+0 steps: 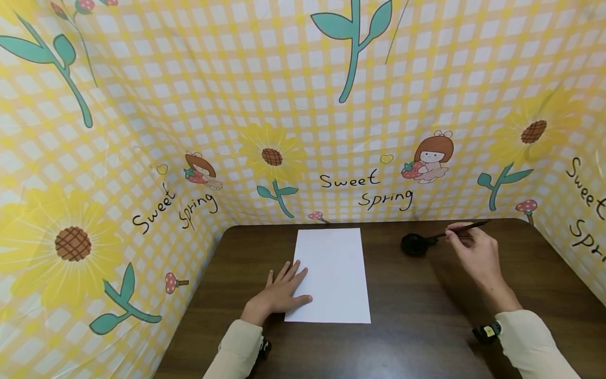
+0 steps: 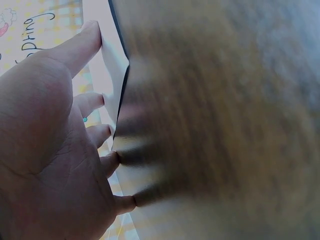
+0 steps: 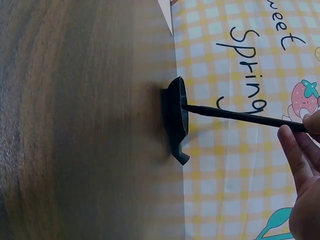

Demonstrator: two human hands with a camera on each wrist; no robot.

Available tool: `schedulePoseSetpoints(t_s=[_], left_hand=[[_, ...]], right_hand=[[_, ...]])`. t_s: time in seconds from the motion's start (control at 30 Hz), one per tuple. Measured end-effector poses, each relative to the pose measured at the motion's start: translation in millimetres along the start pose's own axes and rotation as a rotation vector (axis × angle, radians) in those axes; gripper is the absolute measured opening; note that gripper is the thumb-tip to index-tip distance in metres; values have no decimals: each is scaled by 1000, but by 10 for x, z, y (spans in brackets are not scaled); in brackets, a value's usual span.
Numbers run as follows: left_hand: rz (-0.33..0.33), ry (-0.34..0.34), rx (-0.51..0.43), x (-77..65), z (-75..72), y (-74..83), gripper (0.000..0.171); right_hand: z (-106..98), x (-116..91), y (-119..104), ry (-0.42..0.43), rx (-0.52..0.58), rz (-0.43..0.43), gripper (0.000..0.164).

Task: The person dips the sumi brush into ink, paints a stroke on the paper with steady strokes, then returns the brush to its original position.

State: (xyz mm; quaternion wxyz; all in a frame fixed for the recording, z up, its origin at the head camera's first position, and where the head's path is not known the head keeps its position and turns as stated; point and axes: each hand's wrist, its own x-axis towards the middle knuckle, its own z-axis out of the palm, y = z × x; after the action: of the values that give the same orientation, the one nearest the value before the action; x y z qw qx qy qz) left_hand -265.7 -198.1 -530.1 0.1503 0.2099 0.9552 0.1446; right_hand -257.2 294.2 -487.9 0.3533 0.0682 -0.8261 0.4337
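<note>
A blank white sheet of paper (image 1: 331, 276) lies on the brown table. My left hand (image 1: 281, 292) rests on its left edge, fingers spread and straight; in the left wrist view the thumb and fingertips touch the paper (image 2: 112, 55) and the table beside it. To the right of the sheet stands a small black ink dish (image 1: 413, 245) with a short spout-like handle. My right hand (image 1: 475, 258) pinches a dark, thin writing brush (image 1: 466, 227) between thumb and fingers. The brush (image 3: 240, 117) slants down with its tip inside the dish (image 3: 172, 112).
The wooden table (image 1: 416, 337) has rounded far corners. A yellow-and-white checked cloth (image 1: 293, 95) with sunflowers and lettering hangs as walls behind it and at both sides, close to the table's edges. Each wrist wears a small black device (image 1: 487, 332).
</note>
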Motion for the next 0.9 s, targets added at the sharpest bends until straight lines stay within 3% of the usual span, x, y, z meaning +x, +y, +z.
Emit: schedulePoseSetpoints(t_s=[0.3, 0.9], left_hand=[[0, 6, 2, 4, 8, -6, 85], [10, 0, 3, -8, -15, 11, 85]], right_hand=[[3, 6, -15, 41, 14, 14, 10], [-13, -82, 75, -33, -50, 128, 16]])
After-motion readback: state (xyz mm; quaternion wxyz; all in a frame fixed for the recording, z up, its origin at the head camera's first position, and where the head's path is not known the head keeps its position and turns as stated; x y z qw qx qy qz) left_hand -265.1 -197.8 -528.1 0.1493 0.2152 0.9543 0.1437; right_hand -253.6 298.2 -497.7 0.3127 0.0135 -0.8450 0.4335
